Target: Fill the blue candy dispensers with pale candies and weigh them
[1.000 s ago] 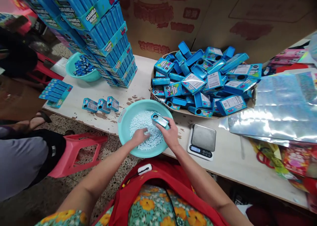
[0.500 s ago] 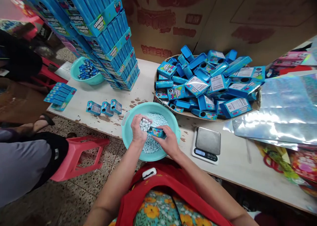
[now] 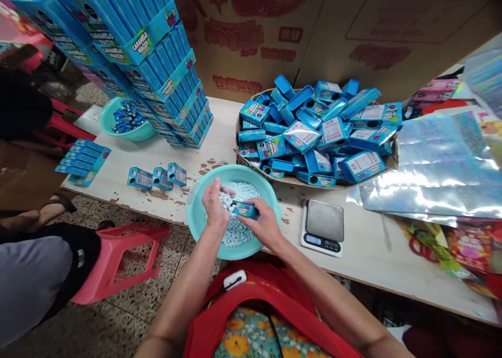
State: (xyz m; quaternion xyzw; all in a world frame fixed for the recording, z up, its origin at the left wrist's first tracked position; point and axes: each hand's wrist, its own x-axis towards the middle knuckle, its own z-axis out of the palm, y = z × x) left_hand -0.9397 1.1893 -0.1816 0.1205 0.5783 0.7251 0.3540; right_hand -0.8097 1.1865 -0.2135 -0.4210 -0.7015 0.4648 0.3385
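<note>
Over a turquoise basin [image 3: 195, 219] of small white candies [image 3: 239, 231], my left hand [image 3: 215, 204] is cupped around a heap of those candies. My right hand [image 3: 265, 221] grips a small blue candy box [image 3: 243, 209] lying on its side, its end against the candies in my left palm. Both hands are inside the basin's rim. Three filled-looking blue boxes [image 3: 162, 177] stand on the table left of the basin; whether they hold anything cannot be seen.
A carton tray [image 3: 290, 180] heaped with blue boxes stands behind the basin. On the right are a digital scale [image 3: 323, 227] and silvery sheets [image 3: 423, 164]. Stacked display boxes [image 3: 157, 60], a bowl of blue-wrapped pieces [image 3: 137, 133] and a red stool [image 3: 125, 258] are at left, near a seated person.
The view has shifted slightly. The candy heap in my left hand looks smaller, and its fingers are curled in more toward the box opening. My right hand keeps its grip on the box.
</note>
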